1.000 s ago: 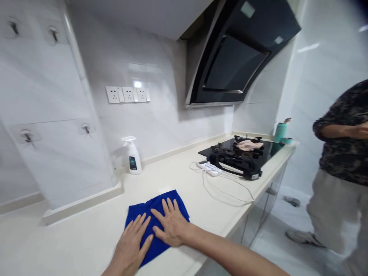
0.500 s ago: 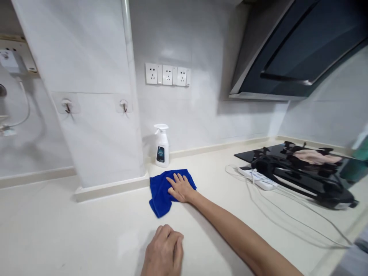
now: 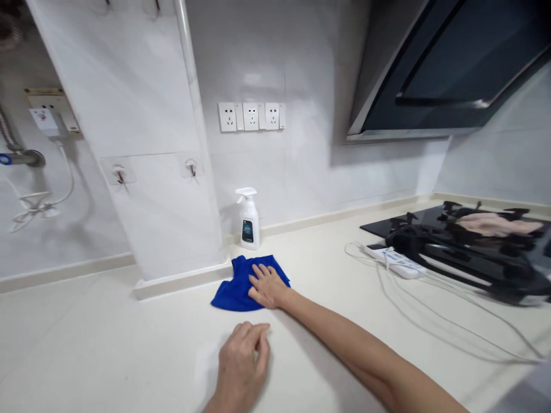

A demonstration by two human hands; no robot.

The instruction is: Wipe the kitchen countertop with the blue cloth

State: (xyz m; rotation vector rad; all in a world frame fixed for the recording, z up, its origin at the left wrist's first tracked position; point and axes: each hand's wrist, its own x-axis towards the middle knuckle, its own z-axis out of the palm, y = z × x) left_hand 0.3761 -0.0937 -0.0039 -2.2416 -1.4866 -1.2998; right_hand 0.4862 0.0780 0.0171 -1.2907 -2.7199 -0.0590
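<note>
— What do we have at the far left?

— A wall-mounted socket box (image 3: 45, 112) with a white cable (image 3: 41, 198) hanging from it, then the white tiled pillar (image 3: 142, 143) with two adhesive hooks (image 3: 119, 172) on its face. The pillar's foot meets the table (image 3: 107, 344) at a raised cream ledge.

— And our hands?

— Our left hand (image 3: 243, 361) rests near us on the bare table, fingers curled loosely under, its grip holding nothing. Beyond it, our right hand (image 3: 267, 285) lies flat with fingers spread on the blue microfibre cloth (image 3: 235, 289), palm pressing down rather than closing around it. We reach it with the arm stretched out from the lower right.

— Where exactly is the cloth?

— On the table just beside the foot of the pillar, rumpled, with most of it showing to the left of our right hand. Just behind it, against the wall, a white spray bottle (image 3: 249, 221) with a dark label stands upright, close to the cloth; we cannot tell whether they touch.

— Above that?

— A row of three wall sockets (image 3: 251, 116).

— And to the right?

— A white power strip (image 3: 394, 263) lies on the table with thin cables (image 3: 451, 321) trailing towards the near right. Beside it is the black gas hob (image 3: 413, 223), a pinkish cloth (image 3: 495, 223) lying on its burners and a dark, blurred object across its near edge. The black range hood (image 3: 451, 63) slants above.
</note>
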